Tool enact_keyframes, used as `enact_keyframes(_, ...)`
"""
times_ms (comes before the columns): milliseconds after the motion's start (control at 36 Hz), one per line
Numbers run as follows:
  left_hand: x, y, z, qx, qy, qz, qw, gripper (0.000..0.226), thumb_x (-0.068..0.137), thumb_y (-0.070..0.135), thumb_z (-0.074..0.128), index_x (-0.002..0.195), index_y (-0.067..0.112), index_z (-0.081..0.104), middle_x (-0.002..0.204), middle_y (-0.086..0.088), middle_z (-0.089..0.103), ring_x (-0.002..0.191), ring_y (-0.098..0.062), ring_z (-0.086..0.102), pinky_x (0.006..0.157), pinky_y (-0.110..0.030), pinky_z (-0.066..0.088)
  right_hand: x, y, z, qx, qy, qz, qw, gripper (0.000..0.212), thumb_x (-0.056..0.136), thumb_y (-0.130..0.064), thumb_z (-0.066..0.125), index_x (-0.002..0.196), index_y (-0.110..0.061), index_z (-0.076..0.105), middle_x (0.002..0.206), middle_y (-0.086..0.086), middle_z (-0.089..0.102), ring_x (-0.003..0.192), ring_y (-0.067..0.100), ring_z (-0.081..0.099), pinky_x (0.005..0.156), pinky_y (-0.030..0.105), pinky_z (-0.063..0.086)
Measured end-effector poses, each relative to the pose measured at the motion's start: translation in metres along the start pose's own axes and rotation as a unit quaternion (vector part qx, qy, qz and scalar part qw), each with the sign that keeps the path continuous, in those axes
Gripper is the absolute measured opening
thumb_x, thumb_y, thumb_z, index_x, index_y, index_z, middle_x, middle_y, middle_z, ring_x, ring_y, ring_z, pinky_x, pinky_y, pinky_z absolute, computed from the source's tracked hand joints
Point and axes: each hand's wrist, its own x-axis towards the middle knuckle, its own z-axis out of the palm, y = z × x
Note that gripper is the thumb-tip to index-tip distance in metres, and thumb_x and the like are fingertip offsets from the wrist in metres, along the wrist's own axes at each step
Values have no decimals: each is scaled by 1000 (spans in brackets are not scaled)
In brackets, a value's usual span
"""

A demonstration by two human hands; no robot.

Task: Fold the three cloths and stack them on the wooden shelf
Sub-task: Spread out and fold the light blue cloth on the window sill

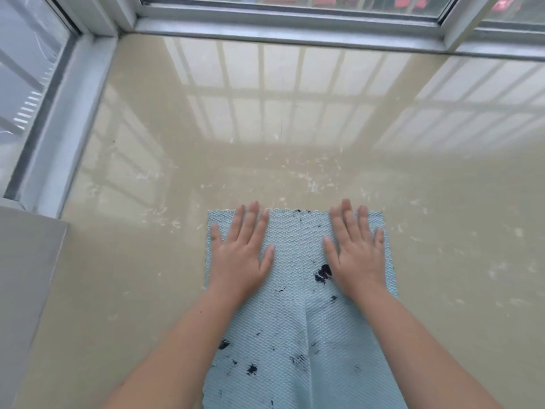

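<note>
Both flat, unclenched, left hand (240, 255) and right hand (355, 252) press the blue cloth (295, 335) near its far edge.

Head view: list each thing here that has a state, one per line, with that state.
Light blue cloth: spread on the surface, dark stains, a crease down its near half, not yet folded.
Left hand: open, palm flat on the cloth's far left part.
Right hand: open, palm flat on the cloth's far right part.
Beige surface: glossy, reflecting the window, flecked with pale marks.
Window: cannot tell whether shut.
</note>
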Motion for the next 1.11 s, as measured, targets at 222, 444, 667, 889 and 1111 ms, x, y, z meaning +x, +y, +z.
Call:
enact_keyframes(222,-10,-31,-12,2,-9,-86,996,68,82,50,-9,143,21,-15,150,5,-25,138,-13,-25,109,-45,-15,-10,34,-15,-36,-20,67,997,70,73,-56,-18,138,-30,-26,141,-13,-40,133,11,-34,108,43,-19)
enact_keyframes(444,-57,39,19,-68,112,51,990,68,89,24,31,149,5,5,158,-7,7,144,-22,6,116,-48,3,-53,-29,23,54,79,-50,994,58,97,-41,16,149,-16,10,158,0,5,144,17,-7,114,49,-1)
enact_keyframes(667,-73,47,33,-42,38,36,998,55,100,36,7,150,14,14,157,3,5,144,-14,8,114,-43,1,-68,-33,47,5,76,-105,992,55,95,-37,24,147,-18,18,157,-8,-6,145,16,-3,112,42,-2)
enact_keyframes(889,-74,2,12,-41,-19,-74,996,68,84,50,-5,145,22,-16,152,6,-26,137,-4,-29,111,-38,-16,-70,7,32,12,71,-11,997,60,93,-41,17,149,-21,10,156,-3,4,142,9,-17,112,40,-7)
enact_keyframes(1111,-83,-40,6,-33,31,-130,990,68,87,48,0,145,13,-7,154,1,-14,141,-12,-16,112,-44,-9,-77,35,15,-7,4,55,998,68,82,-54,-8,142,-25,-17,148,-11,-29,138,10,-30,111,47,-14)
